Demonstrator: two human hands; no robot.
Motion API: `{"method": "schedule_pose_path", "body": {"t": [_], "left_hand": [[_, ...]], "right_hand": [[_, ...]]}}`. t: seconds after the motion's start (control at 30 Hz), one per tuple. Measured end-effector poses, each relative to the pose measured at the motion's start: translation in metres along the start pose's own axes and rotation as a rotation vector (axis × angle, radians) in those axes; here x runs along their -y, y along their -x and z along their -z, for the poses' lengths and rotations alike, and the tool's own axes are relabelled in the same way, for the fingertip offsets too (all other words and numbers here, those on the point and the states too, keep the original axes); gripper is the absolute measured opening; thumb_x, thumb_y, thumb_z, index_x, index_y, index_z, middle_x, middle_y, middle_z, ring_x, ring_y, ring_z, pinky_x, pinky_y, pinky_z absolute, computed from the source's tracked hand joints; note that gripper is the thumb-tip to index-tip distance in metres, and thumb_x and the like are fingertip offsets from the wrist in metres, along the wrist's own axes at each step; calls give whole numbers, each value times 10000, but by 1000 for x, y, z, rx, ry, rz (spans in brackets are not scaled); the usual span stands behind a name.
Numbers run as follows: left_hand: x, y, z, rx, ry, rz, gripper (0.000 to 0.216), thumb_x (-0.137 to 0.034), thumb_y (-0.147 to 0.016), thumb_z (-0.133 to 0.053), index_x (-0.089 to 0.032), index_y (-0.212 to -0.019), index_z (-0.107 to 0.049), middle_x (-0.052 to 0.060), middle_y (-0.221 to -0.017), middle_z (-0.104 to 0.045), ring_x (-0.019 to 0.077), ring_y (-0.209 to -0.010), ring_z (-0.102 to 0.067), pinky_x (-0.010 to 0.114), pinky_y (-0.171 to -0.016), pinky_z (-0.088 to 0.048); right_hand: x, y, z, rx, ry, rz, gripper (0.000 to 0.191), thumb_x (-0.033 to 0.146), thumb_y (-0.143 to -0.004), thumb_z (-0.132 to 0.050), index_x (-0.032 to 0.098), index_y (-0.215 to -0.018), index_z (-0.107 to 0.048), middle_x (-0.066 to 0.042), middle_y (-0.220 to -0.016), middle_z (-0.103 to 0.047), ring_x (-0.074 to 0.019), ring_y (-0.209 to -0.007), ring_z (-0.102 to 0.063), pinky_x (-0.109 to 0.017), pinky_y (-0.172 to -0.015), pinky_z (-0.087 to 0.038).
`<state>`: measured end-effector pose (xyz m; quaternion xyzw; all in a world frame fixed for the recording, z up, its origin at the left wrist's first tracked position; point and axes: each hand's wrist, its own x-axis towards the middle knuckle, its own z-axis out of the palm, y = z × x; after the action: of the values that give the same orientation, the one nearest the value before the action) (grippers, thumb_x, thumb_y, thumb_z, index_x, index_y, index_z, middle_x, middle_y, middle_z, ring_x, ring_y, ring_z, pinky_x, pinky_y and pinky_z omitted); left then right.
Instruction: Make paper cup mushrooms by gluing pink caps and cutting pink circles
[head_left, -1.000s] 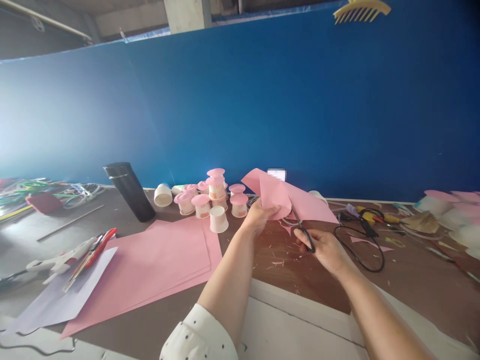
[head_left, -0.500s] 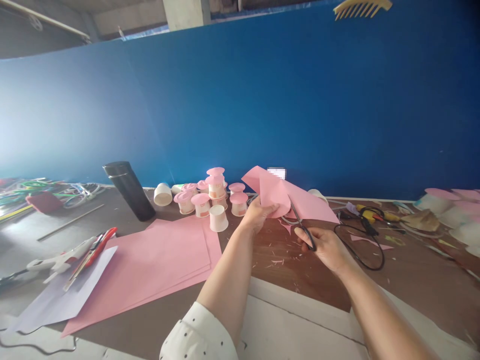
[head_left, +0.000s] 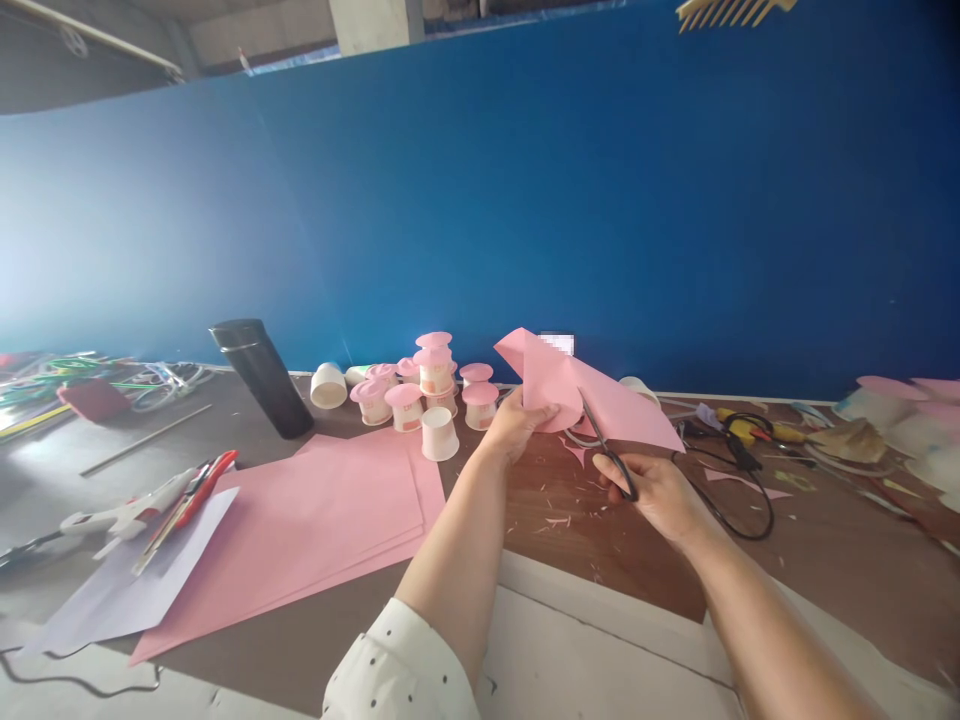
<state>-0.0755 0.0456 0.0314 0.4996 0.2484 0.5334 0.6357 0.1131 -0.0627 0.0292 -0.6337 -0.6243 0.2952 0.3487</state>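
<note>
Pink paper sheet (head_left: 592, 400), held clear of the worktop (head_left: 570, 545) just beyond the left hand (head_left: 517, 425). The sheet is folded, with one corner rising up and away from the left hand and its long edge sloping down past the far side of the right hand (head_left: 654, 492).

Scissors (head_left: 604, 450): the long axis runs from the right hand diagonally up and toward the left hand. The tips point away from the person and meet the sheet's lower edge. How far the blades are parted cannot be told.

Left hand: forearm stretched forward, thumb and fingers pinching the sheet's near rounded edge. Right hand: lower and nearer the person, fingers curled closed about the scissors' black handles.

Surroundings:
- Paper scraps lie on the worktop beneath both hands.
- A black cable (head_left: 739, 500) loops just outside the right hand.
- A cluster of small paper cups (head_left: 427, 390), several capped in pink, stands just outside the left hand.
- A black flask (head_left: 262, 378) leans farther out that way.
- A stack of pink sheets (head_left: 322, 520) lies nearer the person.
- A glue gun (head_left: 124, 515) lies outermost on that side.

Nothing stands between the hands and the sheet.
</note>
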Motion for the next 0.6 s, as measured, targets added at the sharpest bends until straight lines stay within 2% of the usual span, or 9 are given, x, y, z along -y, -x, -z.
{"method": "schedule_pose_path", "body": {"t": [0.27,0.6], "left_hand": [[-4,1,1,-16,-12,2,523,-282,-602,-844,-133,-1060,-641,114,-1042,-696,249,-957,-651,427,-942,-466],[-6,2,-1,-33,14,8,498,-234,-567,-855,-143,-1015,-657,92,-991,-705,232,-927,-650,387,-914,-472]], "right_hand": [[6,1,-1,-4,-53,-31,500,663,-789,-571,204,-607,-655,-4,-558,-641,-158,-579,-551,-269,-575,-351],[5,1,0,-16,-28,-7,509,657,-794,-566,200,-586,-650,-10,-552,-635,-154,-563,-531,-269,-561,-343]]}}
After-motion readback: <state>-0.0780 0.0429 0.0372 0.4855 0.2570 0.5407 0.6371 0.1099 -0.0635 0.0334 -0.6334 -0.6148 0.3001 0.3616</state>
